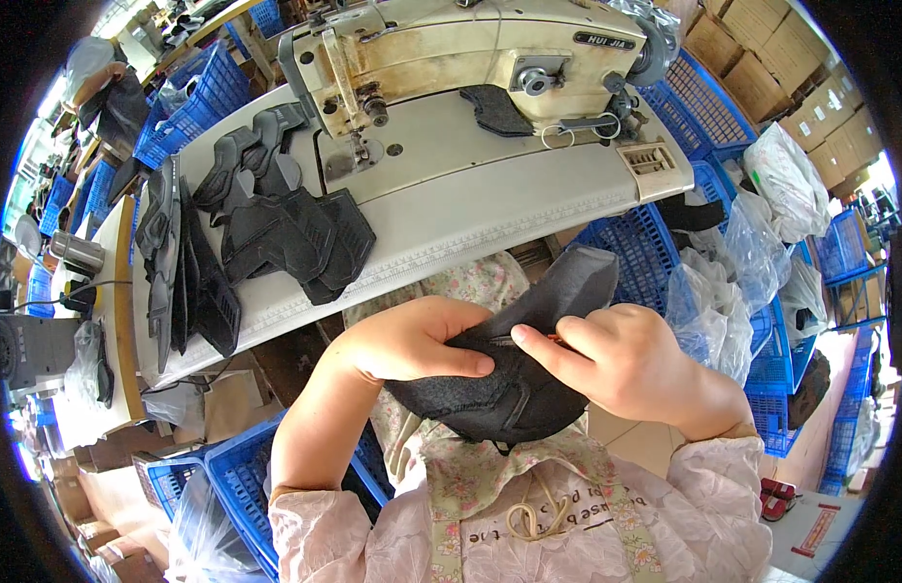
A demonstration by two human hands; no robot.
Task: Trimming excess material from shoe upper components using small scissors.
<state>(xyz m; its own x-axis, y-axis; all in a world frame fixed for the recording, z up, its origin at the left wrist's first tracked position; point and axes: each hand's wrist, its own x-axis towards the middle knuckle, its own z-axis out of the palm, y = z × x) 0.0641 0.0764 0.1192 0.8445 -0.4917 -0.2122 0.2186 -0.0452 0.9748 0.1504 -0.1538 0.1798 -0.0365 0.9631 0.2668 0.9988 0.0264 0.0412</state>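
Observation:
A dark, curved, felt-like shoe upper [499, 394] is held up in front of my lap, off the table. My left hand [422, 340] is closed on its left side, with the thumb lying across the fabric. My right hand [621, 360] is closed at its upper right edge, thumb and bent fingers against the material. A small orange sliver shows between those right fingers; what it belongs to is hidden. The smoother grey flap [577, 277] of the upper points away from me, above my right hand.
A sewing machine [470, 58] stands on the white table [460, 233] ahead, with a dark cut piece [496, 110] on its bed. Stacked black pieces [286, 233] lie at the table's left, some overhanging. Blue crates [626, 253] and plastic bags [708, 311] crowd the right; another crate [242, 476] sits lower left.

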